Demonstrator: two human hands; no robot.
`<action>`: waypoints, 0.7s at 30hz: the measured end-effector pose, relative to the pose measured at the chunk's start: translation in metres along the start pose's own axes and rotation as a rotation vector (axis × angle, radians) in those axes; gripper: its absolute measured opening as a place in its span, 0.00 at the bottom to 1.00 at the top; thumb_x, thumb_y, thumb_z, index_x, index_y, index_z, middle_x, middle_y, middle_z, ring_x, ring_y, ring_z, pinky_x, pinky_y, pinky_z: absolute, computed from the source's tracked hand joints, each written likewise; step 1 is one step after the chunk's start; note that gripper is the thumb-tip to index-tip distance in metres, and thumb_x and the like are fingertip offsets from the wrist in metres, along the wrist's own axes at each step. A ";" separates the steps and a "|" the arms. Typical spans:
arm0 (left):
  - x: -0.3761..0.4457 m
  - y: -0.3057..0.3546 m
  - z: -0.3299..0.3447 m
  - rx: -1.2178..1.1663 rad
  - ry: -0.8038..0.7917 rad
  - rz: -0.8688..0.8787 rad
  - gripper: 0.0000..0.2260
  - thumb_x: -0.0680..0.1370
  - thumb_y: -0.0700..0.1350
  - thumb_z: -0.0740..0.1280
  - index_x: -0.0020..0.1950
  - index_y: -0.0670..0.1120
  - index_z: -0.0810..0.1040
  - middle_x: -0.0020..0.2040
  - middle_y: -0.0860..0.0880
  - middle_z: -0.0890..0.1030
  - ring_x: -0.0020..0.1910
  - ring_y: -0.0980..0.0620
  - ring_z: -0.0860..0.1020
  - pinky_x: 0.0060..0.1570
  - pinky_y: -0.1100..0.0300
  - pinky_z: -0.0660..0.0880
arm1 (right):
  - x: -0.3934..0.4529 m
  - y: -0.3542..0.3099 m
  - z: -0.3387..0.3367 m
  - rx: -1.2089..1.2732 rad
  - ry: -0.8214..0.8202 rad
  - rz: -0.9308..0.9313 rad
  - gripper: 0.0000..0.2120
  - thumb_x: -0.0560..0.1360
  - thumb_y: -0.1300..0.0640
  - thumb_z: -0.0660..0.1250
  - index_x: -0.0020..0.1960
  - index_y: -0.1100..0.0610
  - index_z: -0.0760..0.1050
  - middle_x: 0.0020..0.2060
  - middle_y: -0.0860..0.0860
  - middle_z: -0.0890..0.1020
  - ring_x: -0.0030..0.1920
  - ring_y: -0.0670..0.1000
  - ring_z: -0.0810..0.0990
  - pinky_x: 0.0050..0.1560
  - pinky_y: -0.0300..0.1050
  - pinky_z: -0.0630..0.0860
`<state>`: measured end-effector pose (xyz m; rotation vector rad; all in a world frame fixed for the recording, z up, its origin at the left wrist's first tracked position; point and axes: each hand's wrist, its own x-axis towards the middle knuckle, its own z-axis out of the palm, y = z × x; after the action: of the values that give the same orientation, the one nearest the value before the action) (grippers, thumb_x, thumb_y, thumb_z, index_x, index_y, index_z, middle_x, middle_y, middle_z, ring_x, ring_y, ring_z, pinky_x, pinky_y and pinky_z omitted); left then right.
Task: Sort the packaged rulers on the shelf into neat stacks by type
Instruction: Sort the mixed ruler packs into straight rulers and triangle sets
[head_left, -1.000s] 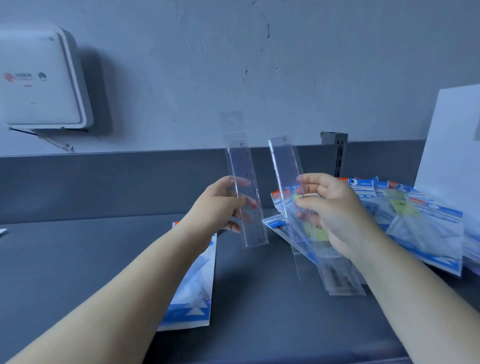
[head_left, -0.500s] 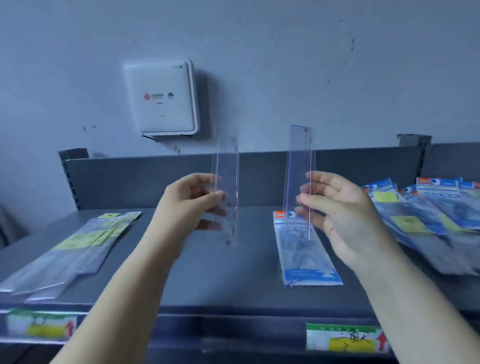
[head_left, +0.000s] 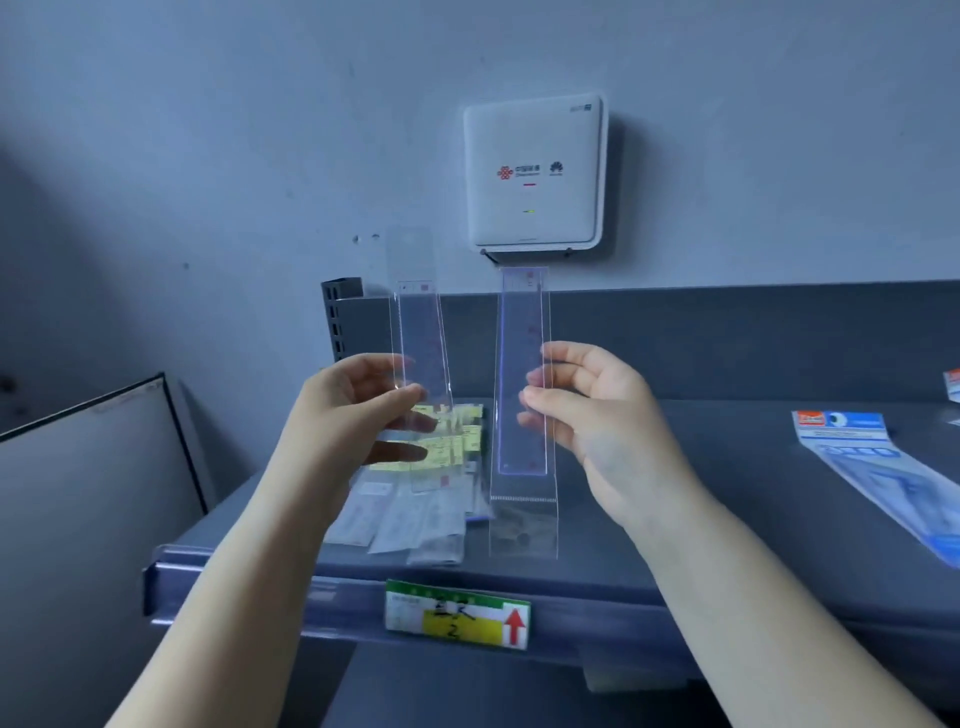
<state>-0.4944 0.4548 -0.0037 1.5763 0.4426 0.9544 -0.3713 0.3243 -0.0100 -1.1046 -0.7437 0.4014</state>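
Your left hand (head_left: 358, 410) and right hand (head_left: 592, 410), raised above the shelf (head_left: 727, 519), each pinch an upright clear ruler (head_left: 421, 338) (head_left: 522, 374) between fingers and thumb. Shelf tag (head_left: 457, 616) reads "2".

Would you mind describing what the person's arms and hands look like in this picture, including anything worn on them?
Both forearms are bare as far as the frame shows: no sleeves come into view. The left hand and right hand wear no gloves, and no rings, watch or bracelet show on the visible fingers or wrists. The nails look short and unpainted, though the picture is too soft to be sure.
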 end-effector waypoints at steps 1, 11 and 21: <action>0.006 -0.004 -0.008 0.011 -0.013 -0.017 0.07 0.75 0.34 0.66 0.50 0.44 0.77 0.41 0.43 0.80 0.30 0.53 0.82 0.27 0.59 0.79 | 0.003 0.002 0.009 -0.011 0.008 -0.005 0.14 0.72 0.73 0.65 0.52 0.57 0.74 0.38 0.51 0.77 0.33 0.44 0.79 0.43 0.43 0.80; 0.043 -0.035 -0.050 0.544 0.065 0.139 0.11 0.77 0.42 0.64 0.59 0.46 0.74 0.52 0.51 0.78 0.39 0.62 0.74 0.34 0.64 0.68 | 0.045 0.010 0.057 -0.774 0.063 -0.040 0.29 0.73 0.55 0.69 0.69 0.57 0.59 0.61 0.51 0.71 0.54 0.53 0.78 0.58 0.48 0.73; 0.025 -0.011 0.007 0.947 -0.062 0.331 0.10 0.77 0.47 0.64 0.58 0.49 0.75 0.48 0.55 0.76 0.47 0.53 0.74 0.45 0.59 0.69 | 0.016 -0.010 -0.008 -1.355 0.038 -0.285 0.11 0.76 0.53 0.63 0.57 0.54 0.72 0.52 0.47 0.75 0.48 0.48 0.73 0.50 0.44 0.73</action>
<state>-0.4718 0.4718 -0.0059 2.5888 0.6553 0.9930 -0.3546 0.3250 0.0025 -2.1977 -1.1464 -0.4807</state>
